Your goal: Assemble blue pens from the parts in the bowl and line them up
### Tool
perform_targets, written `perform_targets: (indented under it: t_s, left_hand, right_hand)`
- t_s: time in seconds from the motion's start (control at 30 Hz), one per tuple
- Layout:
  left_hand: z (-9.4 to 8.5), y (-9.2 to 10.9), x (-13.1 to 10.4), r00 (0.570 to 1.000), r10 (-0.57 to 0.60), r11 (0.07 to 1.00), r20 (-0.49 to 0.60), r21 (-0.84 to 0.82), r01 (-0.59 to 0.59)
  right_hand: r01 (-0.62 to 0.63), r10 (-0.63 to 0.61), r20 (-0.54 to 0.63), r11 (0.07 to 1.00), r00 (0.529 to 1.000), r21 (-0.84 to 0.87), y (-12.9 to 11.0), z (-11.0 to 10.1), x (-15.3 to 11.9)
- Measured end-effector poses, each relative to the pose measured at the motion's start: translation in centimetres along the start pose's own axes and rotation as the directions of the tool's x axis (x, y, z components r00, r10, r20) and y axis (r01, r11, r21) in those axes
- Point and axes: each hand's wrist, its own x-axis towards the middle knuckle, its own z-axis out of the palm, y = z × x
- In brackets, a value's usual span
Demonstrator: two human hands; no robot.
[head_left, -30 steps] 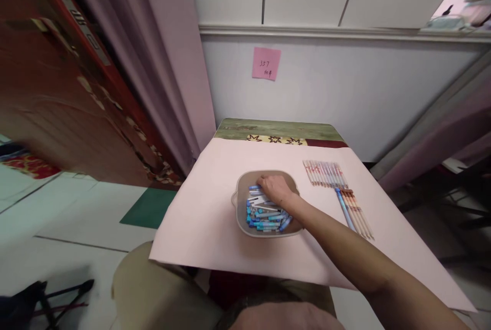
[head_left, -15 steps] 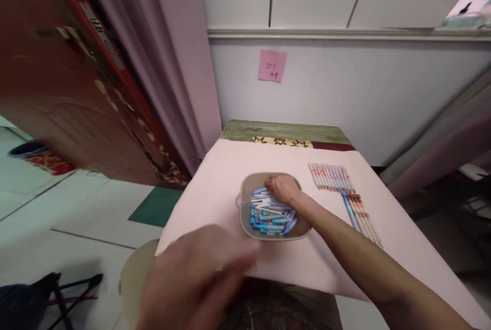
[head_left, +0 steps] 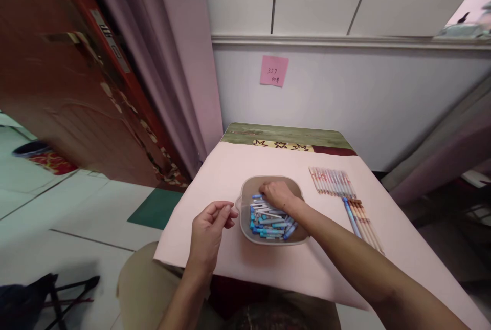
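A beige plastic bin (head_left: 245,233) stands on the table and holds several pens (head_left: 270,220) with blue, white and grey bodies. My right hand (head_left: 276,194) reaches into the bin's far side, its fingers curled down by the pens; their tips and anything in them are hidden. Just left of the bin's side handle (head_left: 238,203) is my left hand (head_left: 210,225), thumb and fingers drawn together in a pinch. Whether it touches the handle, or has something small in it, I cannot make out.
On the pink-covered table (head_left: 218,166), a row of pale pens (head_left: 333,181) lies to the right. Nearer are several orange-brown pens (head_left: 366,222) with a blue pen (head_left: 352,216) beside them. A pink note (head_left: 273,70) is on the wall. A red door (head_left: 76,94) is at left.
My left hand has moved from a blur at the front up and away to the bin's left side. My right hand remains in the bin, shifted slightly left.
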Motion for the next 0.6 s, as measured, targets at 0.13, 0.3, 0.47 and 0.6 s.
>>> perform_targets:
  t_s: [0.13, 0.3, 0.47, 0.6]
  left_hand:
    - [0.4, 0.0, 0.2, 1.0, -0.018, 1.0, 0.007, -0.015, 0.018]
    - [1.0, -0.1, 0.3, 0.995, -0.103, 0.982, 0.002, -0.158, 0.102]
    - [3.9, -0.4, 0.5, 0.992, -0.11, 0.956, 0.056, -0.266, 0.121]
    - [6.6, -1.5, 0.9, 0.979, -0.114, 0.943, 0.171, -0.293, 0.161]
  right_hand:
    - [-0.007, 0.007, -0.016, 1.0, 1.0, 0.025, -0.4, -0.1, 0.1]
    - [-0.065, 0.073, -0.093, 0.994, 0.993, 0.089, 0.1, -1.4, -1.1]
    - [-0.022, 0.183, -0.155, 0.71, 0.971, 0.704, -0.3, -1.9, -4.9]
    - [0.098, 0.198, -0.127, 0.149, 0.972, 0.984, -1.8, -0.7, -7.0]
